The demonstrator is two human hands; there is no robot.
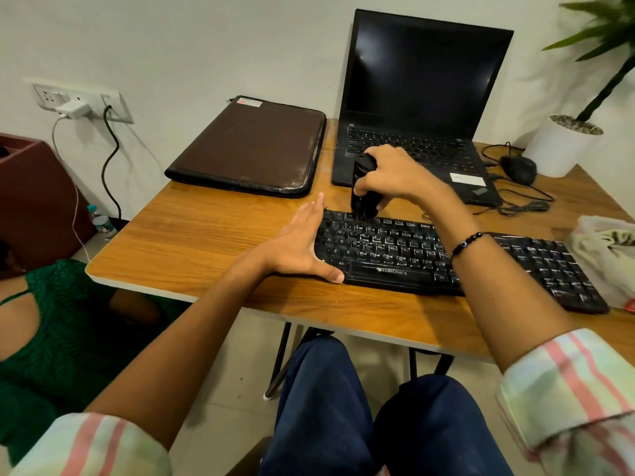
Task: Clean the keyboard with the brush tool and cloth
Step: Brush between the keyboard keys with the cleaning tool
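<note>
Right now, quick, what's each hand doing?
Left hand: open, fingers straight, braced against the left end of the black Zebronics keyboard.
Right hand: gripping the black brush tool.

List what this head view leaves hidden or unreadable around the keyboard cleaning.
- Brush tool: tip too dark to make out; right hand covers the grip.
- Keyboard: middle keys behind the right forearm, left end under the left hand.
- Cloth: cut off by the right edge.
- Laptop sticker: too small to read.
</note>
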